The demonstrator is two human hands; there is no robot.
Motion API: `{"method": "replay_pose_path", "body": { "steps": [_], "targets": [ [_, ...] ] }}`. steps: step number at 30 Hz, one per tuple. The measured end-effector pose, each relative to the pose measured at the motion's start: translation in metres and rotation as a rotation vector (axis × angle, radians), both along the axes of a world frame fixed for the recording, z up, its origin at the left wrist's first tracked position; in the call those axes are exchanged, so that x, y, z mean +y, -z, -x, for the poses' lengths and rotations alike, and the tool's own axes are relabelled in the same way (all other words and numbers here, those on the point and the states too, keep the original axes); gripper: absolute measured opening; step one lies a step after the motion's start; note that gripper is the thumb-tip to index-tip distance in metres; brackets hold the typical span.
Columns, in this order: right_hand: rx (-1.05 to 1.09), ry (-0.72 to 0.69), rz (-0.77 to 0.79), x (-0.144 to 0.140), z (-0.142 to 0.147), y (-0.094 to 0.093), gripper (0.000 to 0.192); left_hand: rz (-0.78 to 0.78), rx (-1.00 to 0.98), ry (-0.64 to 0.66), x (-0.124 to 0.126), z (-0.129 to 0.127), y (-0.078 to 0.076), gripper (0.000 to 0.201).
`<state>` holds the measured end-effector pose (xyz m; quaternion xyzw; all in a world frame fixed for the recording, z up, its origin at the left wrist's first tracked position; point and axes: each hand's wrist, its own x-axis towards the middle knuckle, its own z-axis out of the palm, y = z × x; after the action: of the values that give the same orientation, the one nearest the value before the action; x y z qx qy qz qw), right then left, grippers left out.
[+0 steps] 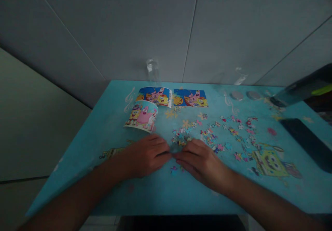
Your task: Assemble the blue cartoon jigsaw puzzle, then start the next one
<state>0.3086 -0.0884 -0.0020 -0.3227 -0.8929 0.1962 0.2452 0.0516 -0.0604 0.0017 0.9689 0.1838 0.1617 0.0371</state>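
My left hand (150, 154) and my right hand (201, 156) meet at the middle of the blue tabletop, with fingertips pinched and almost touching. Whatever lies between the fingers is too small and blurred to make out. Just in front of the fingertips are a few small jigsaw pieces (173, 169). Many more loose jigsaw pieces (210, 135) are scattered beyond and to the right of my right hand. A curled cartoon picture sheet (142, 116) stands past my left hand. Behind it are a second curved picture sheet (155, 96) and a flat one (190, 97).
A see-through tube (153, 71) stands at the back edge by the grey wall. Another see-through container (240, 77) is at the back right, close to two round lids (237, 95). On the right are a dark phone-like slab (307, 142) and a dark see-through bottle (298, 89).
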Motion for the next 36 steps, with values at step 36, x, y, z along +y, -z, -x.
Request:
{"method": "replay_pose_path", "body": {
  "steps": [36],
  "targets": [
    [0.042, 0.374, 0.092, 0.054, -0.036, 0.009, 0.003, -0.022, 0.041, -0.069, 0.008, 0.005, -0.002, 0.021]
  ]
}}
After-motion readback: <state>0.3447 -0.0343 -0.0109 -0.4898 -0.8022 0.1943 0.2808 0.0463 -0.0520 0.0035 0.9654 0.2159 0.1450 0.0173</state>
